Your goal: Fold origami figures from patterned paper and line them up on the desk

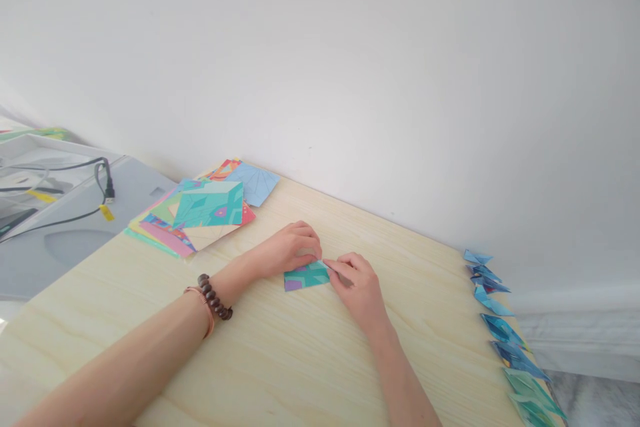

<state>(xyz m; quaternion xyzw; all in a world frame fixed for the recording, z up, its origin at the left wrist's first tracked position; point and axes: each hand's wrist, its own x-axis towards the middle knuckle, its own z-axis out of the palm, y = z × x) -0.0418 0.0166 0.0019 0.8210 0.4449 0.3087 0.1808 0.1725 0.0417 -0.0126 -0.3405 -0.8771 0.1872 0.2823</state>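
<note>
Pale wood table — teal folded paper lies between your hands. Left hand, fingers curled, pins the edge beneath it; right hand pinches the end nearest it. Likely light, thin, easily creased — hold by edges.

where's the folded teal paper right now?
Head view, centre of the wooden table: the folded teal paper lies flat between the left hand and the right hand, both touching it; the paper stack sits farther left.
</note>
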